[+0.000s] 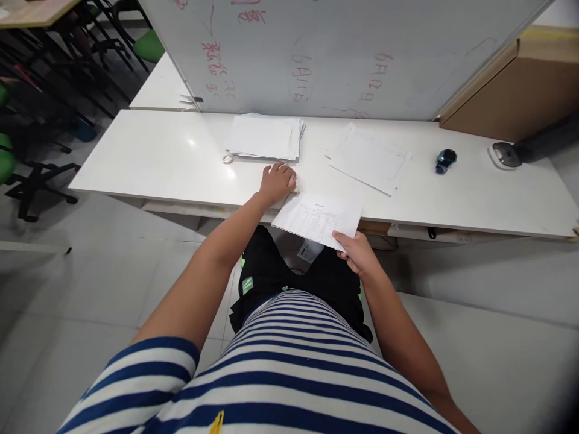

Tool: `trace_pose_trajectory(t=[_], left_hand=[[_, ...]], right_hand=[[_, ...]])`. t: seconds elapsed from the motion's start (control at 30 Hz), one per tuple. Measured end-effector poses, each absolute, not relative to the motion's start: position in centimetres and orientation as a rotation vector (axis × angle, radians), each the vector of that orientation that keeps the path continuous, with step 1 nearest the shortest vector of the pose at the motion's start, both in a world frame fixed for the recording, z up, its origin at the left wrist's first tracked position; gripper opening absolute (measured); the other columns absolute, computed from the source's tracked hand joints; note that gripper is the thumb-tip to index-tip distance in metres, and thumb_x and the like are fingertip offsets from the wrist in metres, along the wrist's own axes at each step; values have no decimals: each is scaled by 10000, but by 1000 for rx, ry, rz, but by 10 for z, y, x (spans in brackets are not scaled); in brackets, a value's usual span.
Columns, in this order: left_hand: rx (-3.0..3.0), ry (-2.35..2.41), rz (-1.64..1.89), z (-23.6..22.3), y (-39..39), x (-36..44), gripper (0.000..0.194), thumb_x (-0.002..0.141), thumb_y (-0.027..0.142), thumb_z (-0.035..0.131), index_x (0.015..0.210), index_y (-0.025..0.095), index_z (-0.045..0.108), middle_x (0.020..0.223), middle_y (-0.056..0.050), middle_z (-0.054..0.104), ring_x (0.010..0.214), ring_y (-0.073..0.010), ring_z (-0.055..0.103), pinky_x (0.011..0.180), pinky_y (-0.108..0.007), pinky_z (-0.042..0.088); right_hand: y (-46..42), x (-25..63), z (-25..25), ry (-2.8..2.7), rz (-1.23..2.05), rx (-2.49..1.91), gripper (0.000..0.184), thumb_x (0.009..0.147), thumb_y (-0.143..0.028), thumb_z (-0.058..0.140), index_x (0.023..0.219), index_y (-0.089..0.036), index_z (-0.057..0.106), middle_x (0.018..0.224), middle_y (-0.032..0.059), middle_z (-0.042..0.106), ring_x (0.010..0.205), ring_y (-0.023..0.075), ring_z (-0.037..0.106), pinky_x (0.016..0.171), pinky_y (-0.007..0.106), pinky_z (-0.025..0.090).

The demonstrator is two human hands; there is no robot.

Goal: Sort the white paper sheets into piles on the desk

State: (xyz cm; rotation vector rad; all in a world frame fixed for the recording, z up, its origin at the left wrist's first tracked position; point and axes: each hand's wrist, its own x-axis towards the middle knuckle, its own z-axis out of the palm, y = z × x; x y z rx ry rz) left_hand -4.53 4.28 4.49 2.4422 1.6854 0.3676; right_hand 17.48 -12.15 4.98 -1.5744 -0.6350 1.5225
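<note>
Keep the printed paper (316,216), just right of the frame's centre, flat in the pinching right hand (356,250), while the left hand (277,183) curls at a small pale object (296,188), grip unclear.

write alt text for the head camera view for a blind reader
A right hand holds printed paper at a white desk, the left hand near its far-left corner. Beyond lie a paper stack, loose sheets and a wristwatch, before a red-marked whiteboard.

passage: desk (149,147), left end | obstacles: whiteboard (337,72) behind, held paper (316,216) in front
</note>
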Motion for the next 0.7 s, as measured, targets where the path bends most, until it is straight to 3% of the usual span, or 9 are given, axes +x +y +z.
trace_pose_trajectory(t=[0.3, 0.53, 0.7], left_hand=[[2465, 1692, 360, 45, 41, -46, 349, 914, 260, 292, 1089, 222, 591, 1278, -57, 562, 1340, -241, 310, 1090, -461, 203], [2395, 1747, 401, 45, 41, -48, 319, 886, 245, 310, 1058, 245, 578, 1233, -49, 573, 1201, -250, 439, 966, -427, 350], [2343, 1766, 366, 49, 41, -48, 323, 882, 239, 311, 1071, 266, 572, 1249, -36, 560, 1145, -247, 470, 927, -411, 372]], right_hand=[[-122, 173, 55, -639, 1527, -1584, 242, 683, -217, 708, 881, -107, 623, 726, 34, 617, 456, 47, 385, 302, 162, 252], [-123, 172, 58, -638, 1534, -1600, 220, 687, -217, 701, 873, -123, 630, 719, 33, 622, 457, 57, 383, 305, 175, 262], [-126, 180, 53, -641, 1521, -1595, 265, 670, -253, 723, 897, -140, 644, 788, 40, 647, 484, 66, 416, 306, 176, 271]])
